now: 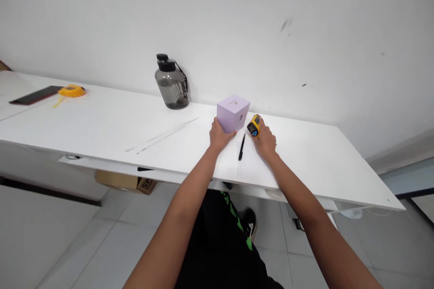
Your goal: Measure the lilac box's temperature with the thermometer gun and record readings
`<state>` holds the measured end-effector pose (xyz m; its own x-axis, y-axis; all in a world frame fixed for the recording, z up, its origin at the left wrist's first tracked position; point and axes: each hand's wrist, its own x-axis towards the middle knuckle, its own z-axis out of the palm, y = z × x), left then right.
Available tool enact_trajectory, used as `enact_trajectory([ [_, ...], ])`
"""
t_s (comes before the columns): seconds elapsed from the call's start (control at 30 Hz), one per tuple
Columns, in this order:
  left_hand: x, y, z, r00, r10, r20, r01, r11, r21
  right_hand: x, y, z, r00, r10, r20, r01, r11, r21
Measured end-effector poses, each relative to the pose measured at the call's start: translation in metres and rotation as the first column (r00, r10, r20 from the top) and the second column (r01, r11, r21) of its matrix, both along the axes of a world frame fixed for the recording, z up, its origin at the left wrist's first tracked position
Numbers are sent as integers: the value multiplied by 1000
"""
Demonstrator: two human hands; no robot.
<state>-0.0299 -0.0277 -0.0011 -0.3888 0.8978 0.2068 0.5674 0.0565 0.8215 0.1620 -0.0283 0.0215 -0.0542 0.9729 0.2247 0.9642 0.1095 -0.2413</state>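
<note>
A pale purple box (233, 114) with a small gold mark on its top stands on the white table near the wall. My left hand (219, 136) is closed around its lower near part, thumb toward the right. Just right of the box, my right hand (265, 141) grips a yellow and black infrared thermometer (254, 126), its small screen and blue buttons facing me. The fingers wrapped round its handle are partly hidden. Between my two hands lies a black pen (242, 146), touched by neither.
A grey water jug (172, 83) with a black lid stands against the wall. Farther left are a yellow tape measure (72, 90) and a dark flat object (35, 95). Below the white table (305, 167), a cardboard box (125, 181) shows under a shelf.
</note>
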Motion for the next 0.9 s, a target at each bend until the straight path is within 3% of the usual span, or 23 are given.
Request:
enact_trajectory([
  [0.27,1,6,-7,1000,-11,7,11,999,32,8,23,-5,986,-47,-159,43,999,-24],
  [0.4,1,6,-8,1000,-11,8,11,999,32,12,31,-8,981,-19,-191,5,997,-71],
  [0.63,2,8,-9,1000,-10,-24,11,999,45,17,32,-11,988,52,-149,-68,993,-100],
  [0.9,3,10,-5,999,13,-32,-13,1000,14,10,27,-11,997,69,38,-66,994,-85],
])
